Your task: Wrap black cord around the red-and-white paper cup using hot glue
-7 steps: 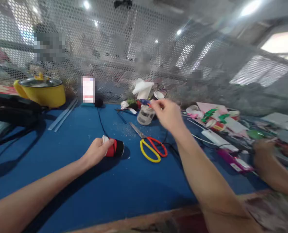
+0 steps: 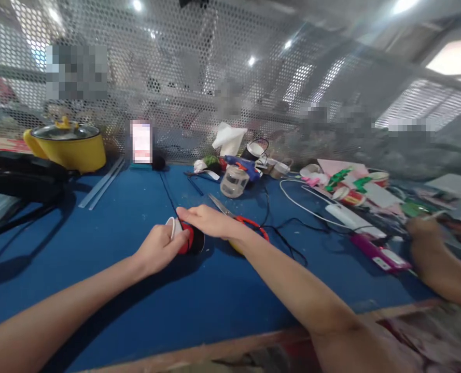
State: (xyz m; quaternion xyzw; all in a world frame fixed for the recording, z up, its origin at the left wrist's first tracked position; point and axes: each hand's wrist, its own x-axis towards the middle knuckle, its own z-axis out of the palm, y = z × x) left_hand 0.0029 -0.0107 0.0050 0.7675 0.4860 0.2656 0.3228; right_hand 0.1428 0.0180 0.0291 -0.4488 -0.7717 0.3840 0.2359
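My left hand (image 2: pixel 160 248) is closed around a white paper cup (image 2: pixel 173 224) lying on its side. Red and black yarn wraps the cup (image 2: pixel 198 241). My right hand (image 2: pixel 210 221) reaches over the cup, its fingers together at the black yarn strand (image 2: pixel 170 196). That strand runs back to a black yarn ball (image 2: pixel 159 162). Under my right forearm lie scissors (image 2: pixel 219 204) with red and yellow handles, partly hidden. A blue glue gun (image 2: pixel 251 170) rests behind a clear jar (image 2: pixel 234 182), its orange tip above the jar.
A yellow pot (image 2: pixel 72 150) and a black stand (image 2: pixel 24 178) are at the left. A lit phone (image 2: pixel 141 142) stands by the mesh screen (image 2: pixel 183 103). At right are a power strip (image 2: pixel 354 220), a purple box (image 2: pixel 380 254), paper scraps, cables and another person's arm (image 2: pixel 436 264).
My right hand has let go of the glue gun near the jar and moved left and toward me to the cup. My left hand keeps hold of the cup, shifted slightly right.
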